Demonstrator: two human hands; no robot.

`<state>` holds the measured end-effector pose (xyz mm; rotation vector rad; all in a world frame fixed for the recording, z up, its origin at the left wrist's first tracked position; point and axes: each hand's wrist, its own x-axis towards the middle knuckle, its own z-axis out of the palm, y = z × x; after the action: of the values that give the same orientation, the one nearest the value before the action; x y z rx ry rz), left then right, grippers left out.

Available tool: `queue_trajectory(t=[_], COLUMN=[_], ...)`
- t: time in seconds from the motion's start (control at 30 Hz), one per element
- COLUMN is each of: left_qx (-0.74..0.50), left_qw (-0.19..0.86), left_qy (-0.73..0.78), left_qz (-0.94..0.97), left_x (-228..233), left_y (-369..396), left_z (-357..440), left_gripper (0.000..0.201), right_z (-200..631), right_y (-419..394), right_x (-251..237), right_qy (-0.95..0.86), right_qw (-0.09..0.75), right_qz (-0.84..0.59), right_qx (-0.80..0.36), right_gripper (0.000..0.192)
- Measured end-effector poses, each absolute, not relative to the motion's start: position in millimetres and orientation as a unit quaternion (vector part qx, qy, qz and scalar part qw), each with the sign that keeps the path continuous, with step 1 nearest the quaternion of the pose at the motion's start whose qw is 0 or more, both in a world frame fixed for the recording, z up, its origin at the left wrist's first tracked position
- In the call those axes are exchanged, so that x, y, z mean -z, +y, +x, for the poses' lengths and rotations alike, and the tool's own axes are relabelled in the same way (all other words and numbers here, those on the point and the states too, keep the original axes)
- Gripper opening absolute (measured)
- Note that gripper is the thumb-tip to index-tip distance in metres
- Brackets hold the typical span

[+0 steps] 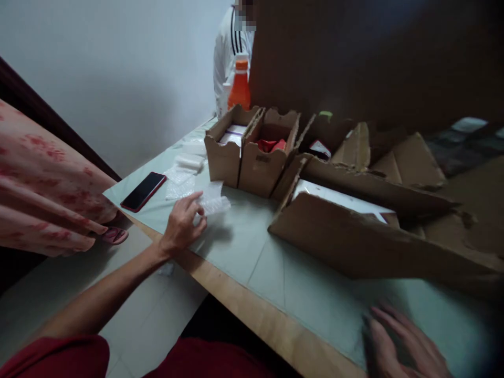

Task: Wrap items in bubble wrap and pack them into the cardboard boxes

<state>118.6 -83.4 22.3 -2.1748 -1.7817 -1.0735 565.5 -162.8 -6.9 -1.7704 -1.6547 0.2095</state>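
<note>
My left hand [181, 224] reaches out over the table's near edge, and its fingertips touch a small clear plastic packet [212, 202] lying on the pale green table top [252, 252]; whether the fingers pinch it I cannot tell. My right hand [401, 344] is blurred at the bottom right, fingers spread and flat on the table, holding nothing.
A dark phone with a red rim [143, 191] lies left of the packet, with more clear packets [181, 170] behind. Two small cardboard boxes [244, 149] and a large torn carton [366, 220] stand behind. An orange bottle [239, 86] and a person in white [228, 52] are at the far end.
</note>
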Motion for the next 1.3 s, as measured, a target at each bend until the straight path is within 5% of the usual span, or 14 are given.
queue_trajectory(t=[0.2, 0.33, 0.47, 0.67, 0.8, 1.03, 1.3], left_qx=[0.347, 0.406, 0.329, 0.301, 0.354, 0.301, 0.274], left_qw=[-0.082, -0.053, -0.102, -0.231, -0.347, -0.227, -0.171], left_qy=[-0.404, -0.525, -0.618, -0.540, -0.484, -0.576, -0.598], left_qz=[-0.842, -0.746, -0.707, -0.752, -0.721, -0.725, -0.734], left_x=[-13, -19, -3, 11, -2, -8, -5], left_y=[-171, -161, -129, -137, -153, -157, -159], left_z=[205, 186, 173, 210, 227, 242, 242], left_gripper=[0.028, 0.030, 0.031, 0.029, 0.029, 0.073, 0.069], right_z=[523, 517, 494, 449, 453, 479, 459], right_y=[-172, -164, -149, -133, -133, -180, -200], right_x=[-20, -27, -35, -39, -32, -19, 0], right_qy=[-0.715, -0.720, -0.761, -0.784, -0.784, -0.692, -0.675], right_qw=[0.363, 0.372, 0.309, 0.195, 0.217, 0.343, 0.344], right_qz=[-0.594, -0.578, -0.556, -0.567, -0.547, -0.579, -0.540], right_qx=[-0.070, -0.095, -0.127, -0.162, -0.198, -0.261, -0.366], right_gripper=[0.020, 0.020, 0.033, 0.044, 0.035, 0.036, 0.043])
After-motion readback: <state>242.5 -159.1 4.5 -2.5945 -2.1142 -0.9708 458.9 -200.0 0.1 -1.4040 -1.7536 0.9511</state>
